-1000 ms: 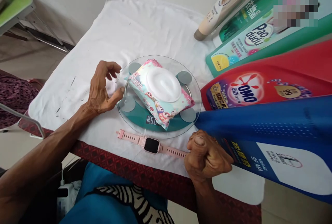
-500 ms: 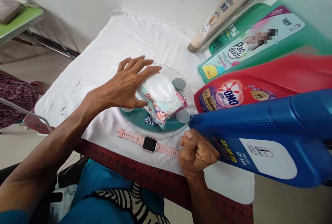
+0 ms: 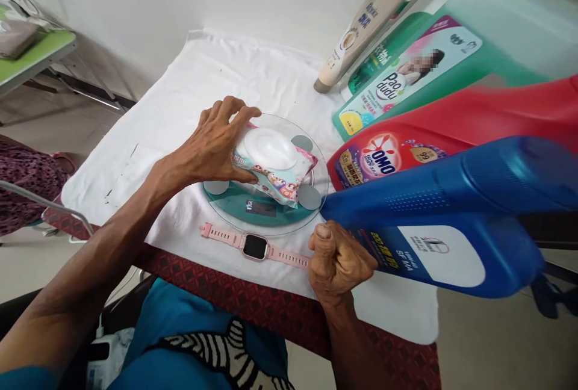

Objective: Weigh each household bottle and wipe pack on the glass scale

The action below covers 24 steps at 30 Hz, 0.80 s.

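A pack of wet wipes [image 3: 275, 176] with a white lid and cartoon print lies on a round glass scale [image 3: 230, 212]. My left hand [image 3: 221, 143] grips the pack's left end, its thumb on the near side and its fingers over the far side. The scale's small display is partly lit. Just below the scale lies a pink-strapped smartwatch [image 3: 255, 247], face up. My right hand [image 3: 338, 260] is closed in a fist on the white cloth, by the watch strap's right end and the blue bottle's base; nothing shows in it.
To the right stand a blue bottle [image 3: 433, 245], a red OMO bottle [image 3: 406, 143], a green Pao dudu bottle [image 3: 406, 95] and a beige Rejoice tube [image 3: 356, 29]. White cloth [image 3: 162, 113] covers the table, with a dark red edge [image 3: 217, 284] near me. A green table [image 3: 45, 53] stands far left.
My left hand has closed in on the wipes and the pack has turned slightly on the scale. The display no longer shows the full reading. My right fist stays about where it was.
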Tool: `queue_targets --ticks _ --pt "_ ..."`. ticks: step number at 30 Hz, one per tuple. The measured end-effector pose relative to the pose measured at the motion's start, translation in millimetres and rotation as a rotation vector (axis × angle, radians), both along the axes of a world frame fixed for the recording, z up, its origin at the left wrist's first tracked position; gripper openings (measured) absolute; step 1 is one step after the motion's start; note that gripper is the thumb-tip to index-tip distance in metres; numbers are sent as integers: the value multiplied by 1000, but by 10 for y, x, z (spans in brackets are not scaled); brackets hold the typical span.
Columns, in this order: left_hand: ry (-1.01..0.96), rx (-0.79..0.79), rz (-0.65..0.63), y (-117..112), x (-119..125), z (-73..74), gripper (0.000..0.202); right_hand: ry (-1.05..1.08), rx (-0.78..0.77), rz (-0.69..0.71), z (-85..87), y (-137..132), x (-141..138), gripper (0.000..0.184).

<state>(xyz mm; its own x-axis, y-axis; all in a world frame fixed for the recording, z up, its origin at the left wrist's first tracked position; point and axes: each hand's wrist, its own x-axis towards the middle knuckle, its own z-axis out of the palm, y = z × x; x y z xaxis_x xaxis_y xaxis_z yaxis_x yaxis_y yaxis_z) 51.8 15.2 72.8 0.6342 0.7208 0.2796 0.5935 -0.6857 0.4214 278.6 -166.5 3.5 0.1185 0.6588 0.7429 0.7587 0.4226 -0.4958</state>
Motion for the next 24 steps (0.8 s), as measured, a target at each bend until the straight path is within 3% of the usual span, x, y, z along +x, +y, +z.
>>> queue_targets --ticks 3,12,19,24 --pt "-94 -18 -12 51 3 -30 114 2 2 3 5 -2 -8 41" --pt "-234 -68 -52 205 -11 -136 103 -12 -8 -29 6 -26 1 40" --pt "-192 -67 -98 282 -27 -146 104 -14 -52 -64 -23 -44 13 45" --pt "-102 -59 -91 143 50 -56 115 8 -35 -21 0 -41 4 40"
